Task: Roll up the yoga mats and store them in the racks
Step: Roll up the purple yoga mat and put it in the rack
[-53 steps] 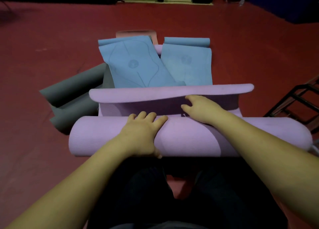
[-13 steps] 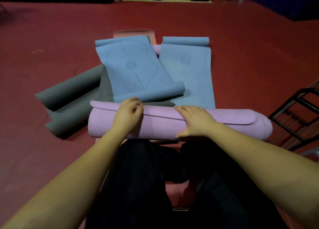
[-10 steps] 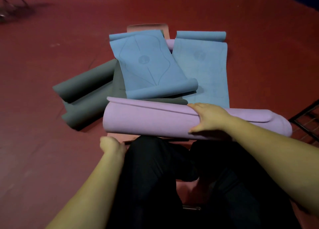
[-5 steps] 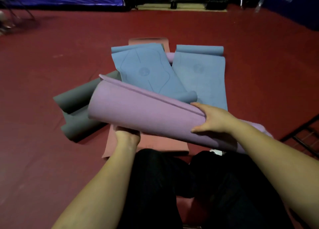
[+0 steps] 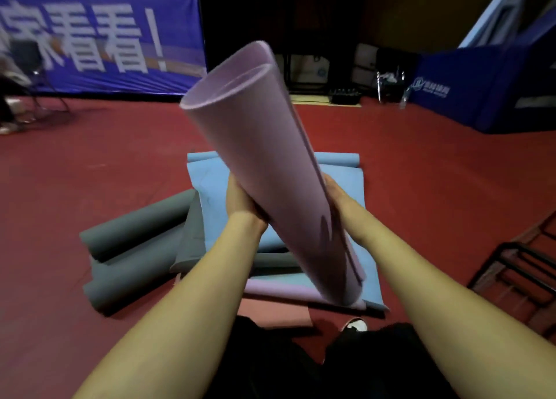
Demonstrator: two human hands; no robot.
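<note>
While the purple rolled mat (image 5: 270, 169) is off the floor, it isn't racked yet, so call this one rolled and in transit. It's tilted, open end up and far, lower end near, over the pile. Left hand (image 5: 240, 201) grips it from the left side and right hand (image 5: 335, 192) grips from the right, both about mid-length; fingers mostly hidden behind the roll, but the mat is clearly held between the two. Outer flap edge runs down the right side of the roll and looks slightly loose, so my guess is it could unwind if the grip slackens.

Left to do, judging from the floor:
- two blue mats (image 5: 346, 194) lying flat, only their far ends curled
- grey mats (image 5: 135, 233) at left, partly rolled and loose
- another purple mat (image 5: 276, 288) flat under the blue, near edge showing
- pink mat (image 5: 276, 311) at the bottom of the pile, nearest

Black rack (image 5: 523, 266) sits at the right edge, near side; only part of its frame is visible and I see no mat in that part.

Progress estimate: early. One mat rolled, none visibly stored, several more to roll.
</note>
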